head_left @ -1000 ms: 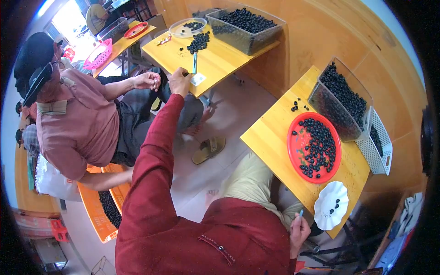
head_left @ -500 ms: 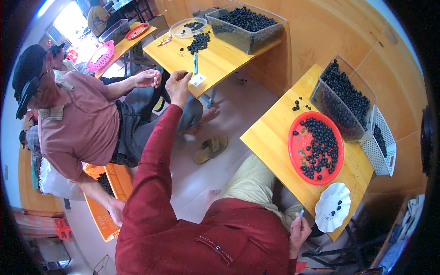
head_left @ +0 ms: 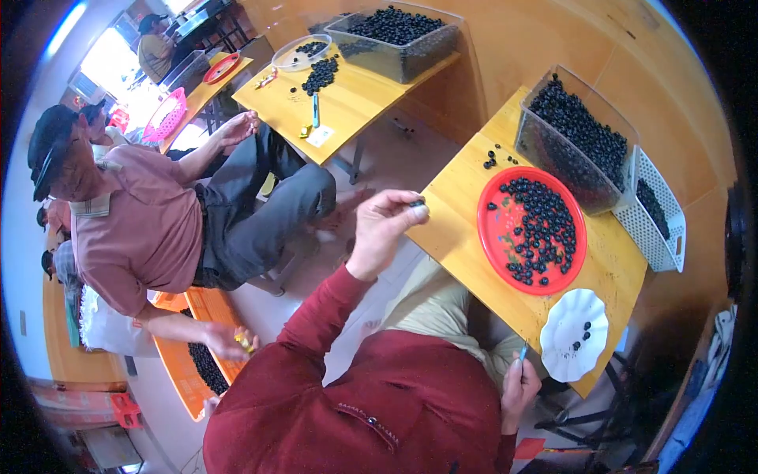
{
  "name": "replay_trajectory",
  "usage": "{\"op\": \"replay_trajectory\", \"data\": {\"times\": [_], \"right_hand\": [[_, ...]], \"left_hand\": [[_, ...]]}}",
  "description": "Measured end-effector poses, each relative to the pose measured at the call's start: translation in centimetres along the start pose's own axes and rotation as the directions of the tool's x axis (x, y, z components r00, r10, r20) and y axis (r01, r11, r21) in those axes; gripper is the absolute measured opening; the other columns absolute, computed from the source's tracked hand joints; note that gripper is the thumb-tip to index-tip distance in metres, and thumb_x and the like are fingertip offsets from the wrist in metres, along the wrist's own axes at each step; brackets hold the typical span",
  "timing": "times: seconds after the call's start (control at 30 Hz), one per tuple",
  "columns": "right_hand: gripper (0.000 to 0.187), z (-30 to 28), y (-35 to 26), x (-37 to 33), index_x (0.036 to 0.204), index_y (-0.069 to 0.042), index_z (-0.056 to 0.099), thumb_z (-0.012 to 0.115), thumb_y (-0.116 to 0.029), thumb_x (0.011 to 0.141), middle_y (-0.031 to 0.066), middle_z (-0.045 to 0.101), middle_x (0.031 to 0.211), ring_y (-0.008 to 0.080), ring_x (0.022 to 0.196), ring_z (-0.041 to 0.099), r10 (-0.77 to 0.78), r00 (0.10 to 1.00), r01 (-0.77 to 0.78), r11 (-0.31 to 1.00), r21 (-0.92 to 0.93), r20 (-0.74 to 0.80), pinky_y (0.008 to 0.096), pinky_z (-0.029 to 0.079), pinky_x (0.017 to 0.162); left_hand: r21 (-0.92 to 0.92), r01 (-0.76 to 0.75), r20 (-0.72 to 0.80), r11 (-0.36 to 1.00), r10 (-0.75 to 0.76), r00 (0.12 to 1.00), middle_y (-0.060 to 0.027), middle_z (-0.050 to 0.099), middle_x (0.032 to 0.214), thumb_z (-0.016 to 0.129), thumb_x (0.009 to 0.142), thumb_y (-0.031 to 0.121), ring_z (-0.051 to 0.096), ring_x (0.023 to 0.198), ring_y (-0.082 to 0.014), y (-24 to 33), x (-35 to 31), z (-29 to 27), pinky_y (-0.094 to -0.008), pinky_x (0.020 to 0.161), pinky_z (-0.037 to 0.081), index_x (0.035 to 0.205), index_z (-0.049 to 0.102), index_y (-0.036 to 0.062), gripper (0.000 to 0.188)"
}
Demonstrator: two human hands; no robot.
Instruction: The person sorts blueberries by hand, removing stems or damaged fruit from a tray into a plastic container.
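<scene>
My left hand (head_left: 387,229) is raised over the gap left of the near table, thumb and fingertips pinched on a small dark round piece (head_left: 417,203). Low at the table's front corner, my right hand (head_left: 519,387) is closed round a thin blue pen-like tool (head_left: 523,352), its tip upward. Beside that hand stands a white scalloped dish (head_left: 564,332) with a few black pieces. Farther in, a red plate (head_left: 489,245) carries many small black round pieces (head_left: 545,229), like berries or nuts; their kind is unclear.
Behind the plate stand a clear bin (head_left: 580,178) of black pieces and a white perforated basket (head_left: 663,237). A person (head_left: 150,213) sits at left beside an orange crate (head_left: 178,367), a yellow thing in one hand. The far table (head_left: 355,118) bears a yellow wrapped piece (head_left: 305,131).
My left hand has moved right and nearer from the far table's edge, where a yellow wrapped piece now lies. The other person's lower hand has lifted from the crate, showing a yellow thing.
</scene>
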State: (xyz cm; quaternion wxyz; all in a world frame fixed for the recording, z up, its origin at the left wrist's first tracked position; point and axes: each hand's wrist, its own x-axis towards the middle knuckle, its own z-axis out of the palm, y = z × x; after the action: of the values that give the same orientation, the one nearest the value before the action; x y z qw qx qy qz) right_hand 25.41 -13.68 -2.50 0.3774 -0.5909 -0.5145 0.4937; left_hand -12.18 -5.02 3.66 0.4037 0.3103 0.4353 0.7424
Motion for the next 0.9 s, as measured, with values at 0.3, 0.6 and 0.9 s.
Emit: {"op": "replay_trajectory", "data": {"times": [0.3,0.6,0.9], "right_hand": [[0.026,-1.0,0.3,-0.8,0.111,0.003,0.066,0.055,-0.016,0.096,-0.0063,0.051,0.072,0.0026,0.061,0.041,0.043,0.998,-0.036,0.992,0.122,-0.054,0.0210,0.032,0.052],[0.028,-2.0,-1.9,-0.5,0.112,0.006,0.066,0.055,-0.015,0.096,-0.0021,0.061,0.084,0.0068,0.076,0.052,-0.065,0.993,0.067,0.998,0.021,-0.099,0.0224,0.042,0.068],[0.027,-0.6,-8.0,1.5,0.109,0.002,0.068,0.063,-0.020,0.095,-0.0076,0.053,0.076,0.0018,0.064,0.042,-0.324,0.945,0.326,0.942,0.076,-0.038,0.0181,0.033,0.056]], "left_hand": [[-0.170,0.315,0.283,0.934,-0.260,0.923,-0.0099,0.068,0.096,0.069,0.086,0.000,0.067,0.087,-0.0172,-2.0,-4.4,5.8,-0.0305,0.081,0.055,0.103,0.066,0.0002,0.017],[-0.067,0.571,0.512,0.818,-0.463,0.723,-0.0099,0.070,0.096,0.070,0.086,0.001,0.069,0.082,-0.0182,-4.1,-8.7,10.1,-0.0315,0.078,0.057,0.103,0.067,0.0001,0.017],[-0.096,0.680,0.593,0.726,-0.507,0.625,-0.0131,0.070,0.097,0.068,0.087,-0.002,0.070,0.084,-0.0195,-4.9,-11.7,12.7,-0.0312,0.081,0.059,0.103,0.064,-0.0031,0.017]]}}
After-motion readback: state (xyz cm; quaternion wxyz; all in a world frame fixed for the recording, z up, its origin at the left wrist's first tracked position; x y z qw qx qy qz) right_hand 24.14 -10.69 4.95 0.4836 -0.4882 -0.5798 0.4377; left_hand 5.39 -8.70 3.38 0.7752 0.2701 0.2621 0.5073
